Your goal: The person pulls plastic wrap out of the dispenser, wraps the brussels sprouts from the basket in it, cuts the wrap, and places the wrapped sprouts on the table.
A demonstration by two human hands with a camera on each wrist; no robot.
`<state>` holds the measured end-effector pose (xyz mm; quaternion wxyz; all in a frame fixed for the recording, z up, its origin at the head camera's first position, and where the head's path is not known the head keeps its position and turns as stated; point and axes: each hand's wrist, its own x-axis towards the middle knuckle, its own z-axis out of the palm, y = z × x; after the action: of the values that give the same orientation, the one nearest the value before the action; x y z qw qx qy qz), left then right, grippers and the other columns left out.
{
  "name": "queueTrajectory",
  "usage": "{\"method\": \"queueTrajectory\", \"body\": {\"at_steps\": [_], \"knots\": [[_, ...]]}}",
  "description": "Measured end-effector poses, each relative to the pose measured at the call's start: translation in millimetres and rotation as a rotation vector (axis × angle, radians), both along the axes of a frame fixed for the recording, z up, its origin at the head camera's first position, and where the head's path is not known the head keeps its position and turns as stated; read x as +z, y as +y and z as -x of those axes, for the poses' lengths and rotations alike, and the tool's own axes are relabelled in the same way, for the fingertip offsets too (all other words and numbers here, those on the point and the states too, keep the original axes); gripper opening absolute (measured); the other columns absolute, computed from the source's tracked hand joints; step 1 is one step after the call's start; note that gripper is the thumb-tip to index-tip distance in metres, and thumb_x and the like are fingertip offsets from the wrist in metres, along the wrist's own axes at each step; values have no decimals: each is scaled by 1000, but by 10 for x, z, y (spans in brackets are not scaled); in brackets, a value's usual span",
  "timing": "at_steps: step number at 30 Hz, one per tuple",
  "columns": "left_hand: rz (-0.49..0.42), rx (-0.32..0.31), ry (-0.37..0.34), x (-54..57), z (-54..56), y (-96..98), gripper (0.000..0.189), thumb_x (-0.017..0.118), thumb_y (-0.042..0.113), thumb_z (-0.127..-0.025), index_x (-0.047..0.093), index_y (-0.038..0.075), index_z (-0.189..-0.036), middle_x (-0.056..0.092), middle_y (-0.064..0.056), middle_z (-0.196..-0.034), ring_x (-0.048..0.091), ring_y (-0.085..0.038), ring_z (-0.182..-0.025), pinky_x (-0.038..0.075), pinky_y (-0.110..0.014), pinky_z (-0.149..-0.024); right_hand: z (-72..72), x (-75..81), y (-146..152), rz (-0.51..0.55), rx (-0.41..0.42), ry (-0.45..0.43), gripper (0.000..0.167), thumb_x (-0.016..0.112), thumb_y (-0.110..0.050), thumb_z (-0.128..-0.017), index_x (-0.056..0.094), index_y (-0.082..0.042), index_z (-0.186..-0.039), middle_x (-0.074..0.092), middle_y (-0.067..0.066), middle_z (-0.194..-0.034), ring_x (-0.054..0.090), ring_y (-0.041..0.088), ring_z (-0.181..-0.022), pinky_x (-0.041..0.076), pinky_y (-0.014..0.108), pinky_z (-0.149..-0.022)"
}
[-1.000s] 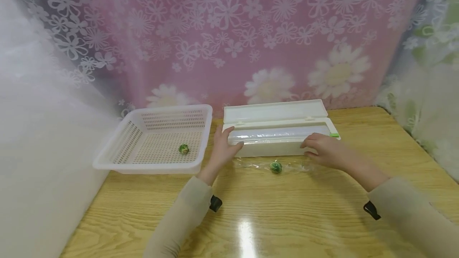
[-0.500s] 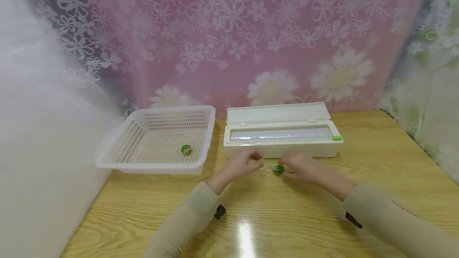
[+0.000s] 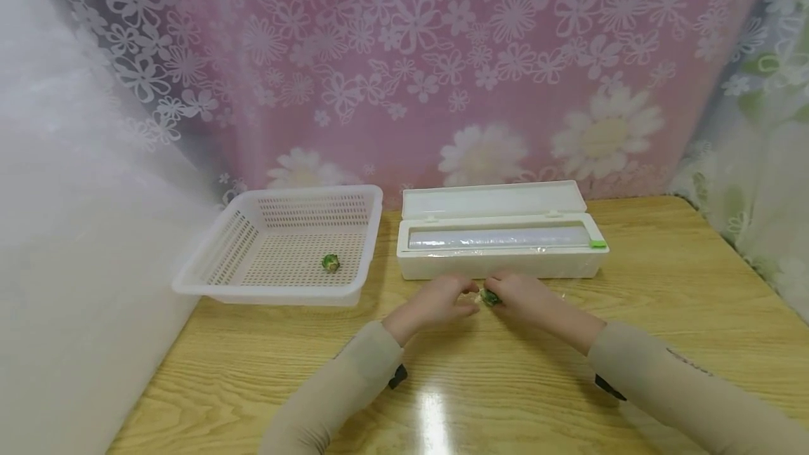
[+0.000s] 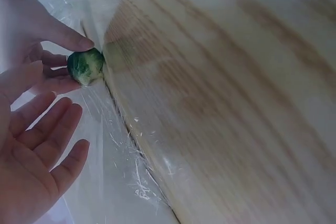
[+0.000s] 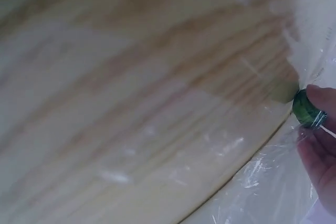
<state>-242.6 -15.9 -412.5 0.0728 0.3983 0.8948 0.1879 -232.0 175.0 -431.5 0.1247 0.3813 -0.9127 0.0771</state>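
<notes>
A small Brussels sprout (image 3: 490, 297) lies at the front of the white wrap box, and my right hand (image 3: 527, 302) pinches it between thumb and fingers. Seen from the right wrist, the sprout (image 5: 306, 109) has clear film drawn over it. My left hand (image 3: 442, 304) is just left of the sprout. In the left wrist view, that left hand (image 4: 44, 150) has its fingers extended and spread, holding nothing. Clear cling film (image 4: 139, 177) lies crinkled in front of the box and runs beside the sprout.
The wrap box (image 3: 499, 265) stands behind the hands with its lid (image 3: 493, 201) up and a film roll (image 3: 499, 237) inside. Left of it is a white plastic basket (image 3: 278, 291) holding another Brussels sprout (image 3: 331, 262). A floral curtain (image 3: 404, 90) hangs behind the wooden table (image 3: 505, 399).
Both hands have moved from the ends of the box toward the middle, down to the sprout in front. The right hand has taken hold of the sprout; the left has come close beside it.
</notes>
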Motion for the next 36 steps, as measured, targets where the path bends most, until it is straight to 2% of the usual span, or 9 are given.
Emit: {"method": "queueTrajectory", "body": {"at_steps": [9,17,26,32,36], "knots": [[11,-23,47,0,2,30,28,61,24,-85,62,7,-107,61,-1,-104,55,-13,-95,42,-18,-81,-70,-26,43,49,90,35,20,75,-10,-68,56,-7,-76,50,-3,-69,47,7,-60,42,20,-50],[33,-48,-9,29,-30,72,25,63,22,-84,63,9,-105,62,2,-102,56,-7,-91,43,-15,-75,-156,13,85,103,137,86,21,77,-11,-66,58,-9,-76,51,-4,-71,47,7,-62,43,21,-53],[38,-74,-1,47,-83,101,26,64,22,-83,63,8,-105,62,1,-103,58,-5,-85,42,-12,-71,-200,46,142,194,230,134,27,80,-7,-60,58,-9,-75,51,-4,-72,47,6,-63,43,20,-54],[37,-107,-28,56,-117,120,24,63,19,-83,63,8,-104,62,1,-101,56,-4,-86,41,-11,-73,-255,69,168,168,233,100,27,78,-3,-60,58,-10,-76,53,-3,-74,51,9,-67,46,22,-58],[62,-105,-44,60,-153,134,23,63,21,-83,64,10,-104,62,3,-100,55,-3,-86,41,-12,-74,-310,60,176,157,240,62,26,77,-4,-61,58,-11,-77,54,-4,-76,51,9,-68,46,22,-58]]}}
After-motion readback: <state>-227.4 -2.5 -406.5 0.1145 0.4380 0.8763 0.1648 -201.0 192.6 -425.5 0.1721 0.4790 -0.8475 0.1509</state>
